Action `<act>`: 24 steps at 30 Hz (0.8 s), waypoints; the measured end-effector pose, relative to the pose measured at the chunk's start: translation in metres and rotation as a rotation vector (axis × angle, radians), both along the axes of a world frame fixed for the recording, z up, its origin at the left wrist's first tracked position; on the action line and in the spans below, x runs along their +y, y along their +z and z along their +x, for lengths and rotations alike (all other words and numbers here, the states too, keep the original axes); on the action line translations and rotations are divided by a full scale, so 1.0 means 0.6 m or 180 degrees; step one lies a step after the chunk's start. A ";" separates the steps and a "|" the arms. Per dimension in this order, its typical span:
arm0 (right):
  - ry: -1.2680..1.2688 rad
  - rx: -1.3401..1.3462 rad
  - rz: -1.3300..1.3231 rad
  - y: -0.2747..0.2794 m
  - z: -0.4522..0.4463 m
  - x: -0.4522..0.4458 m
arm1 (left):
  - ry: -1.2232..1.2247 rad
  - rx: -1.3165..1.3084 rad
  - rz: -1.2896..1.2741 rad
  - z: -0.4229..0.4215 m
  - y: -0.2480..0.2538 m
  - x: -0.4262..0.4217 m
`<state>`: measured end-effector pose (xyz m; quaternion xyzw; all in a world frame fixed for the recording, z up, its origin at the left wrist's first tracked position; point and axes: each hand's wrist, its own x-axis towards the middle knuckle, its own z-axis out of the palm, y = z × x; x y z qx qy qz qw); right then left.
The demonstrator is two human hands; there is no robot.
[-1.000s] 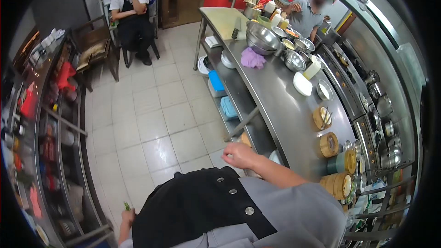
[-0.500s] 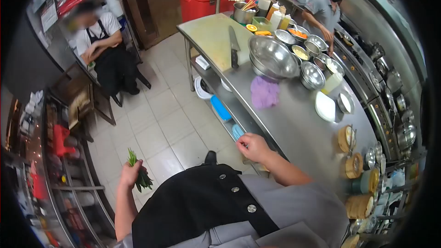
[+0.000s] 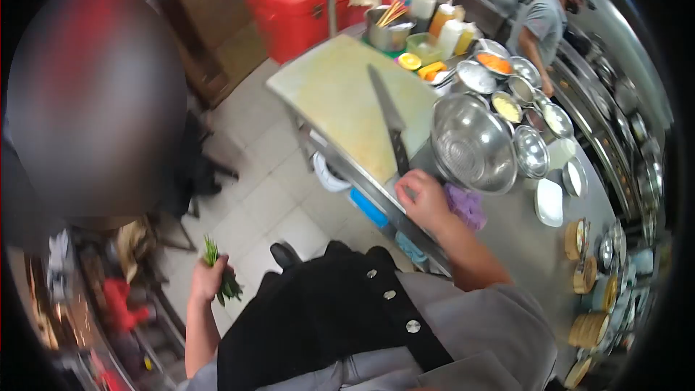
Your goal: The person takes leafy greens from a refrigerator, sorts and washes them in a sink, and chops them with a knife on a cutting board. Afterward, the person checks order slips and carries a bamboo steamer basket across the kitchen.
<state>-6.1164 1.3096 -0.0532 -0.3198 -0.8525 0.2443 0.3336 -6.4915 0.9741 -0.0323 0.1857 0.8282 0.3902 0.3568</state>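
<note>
"Head view: left hand (image 3: 208, 279) is wrapping snugly around green stalks (image 3: 229, 287) above floor tiles (image 3: 269, 203); right hand (image 3: 426, 203) is curling loosely, apparently empty, by the chef's knife (image 3: 389, 117). Contact unclear."

"Risks?"

"A brushing wrist could be swinging the knife; a slackening left grip could be shedding stalks."

"Changes?"

"Right hand is sitting nearer the knife than half a second ago."

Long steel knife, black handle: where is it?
In the head view, right of centre, the black-handled steel knife lies on the pale cutting board, left of the large metal bowl, its handle near the person's right hand.
</note>
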 end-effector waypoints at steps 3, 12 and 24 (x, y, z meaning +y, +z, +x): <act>-0.0490 -0.0155 -0.0095 0.000 -0.016 0.010 | -0.0813 0.0295 -0.0009 -0.115 -0.038 0.092; -0.1756 -0.0901 0.0130 0.045 -0.153 -0.037 | -0.2464 -0.0414 0.0384 -0.305 -0.013 0.432; -0.2358 -0.1165 -0.0197 0.038 -0.179 0.010 | -0.4234 0.0364 0.0590 -0.206 0.016 0.703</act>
